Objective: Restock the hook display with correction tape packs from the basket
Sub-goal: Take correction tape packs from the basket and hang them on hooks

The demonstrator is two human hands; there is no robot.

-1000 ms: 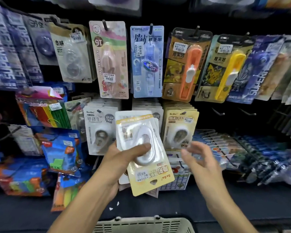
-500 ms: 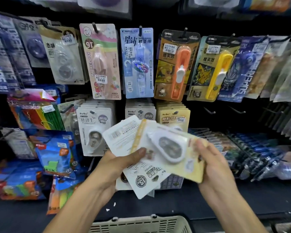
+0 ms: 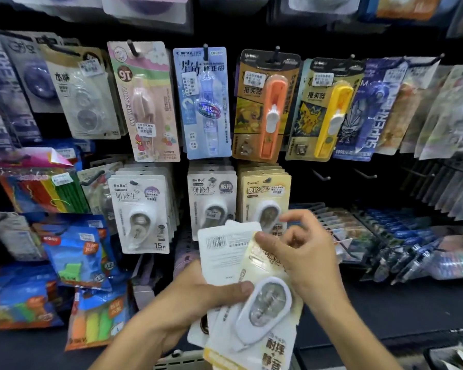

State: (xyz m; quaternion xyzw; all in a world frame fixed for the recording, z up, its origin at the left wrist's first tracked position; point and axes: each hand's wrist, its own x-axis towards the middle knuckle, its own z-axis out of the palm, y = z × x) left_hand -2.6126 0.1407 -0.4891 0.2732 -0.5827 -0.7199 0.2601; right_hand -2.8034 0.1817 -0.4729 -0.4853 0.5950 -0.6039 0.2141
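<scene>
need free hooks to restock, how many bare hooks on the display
2 clearly bare: one hook right of the yellow BoBo stack, another further right. Blurred racks at far right may hide more.

Two hands, left [image 3: 198, 297] and right [image 3: 305, 260], one basket [image 3: 182, 363], two bare hooks [image 3: 321, 175].
</scene>
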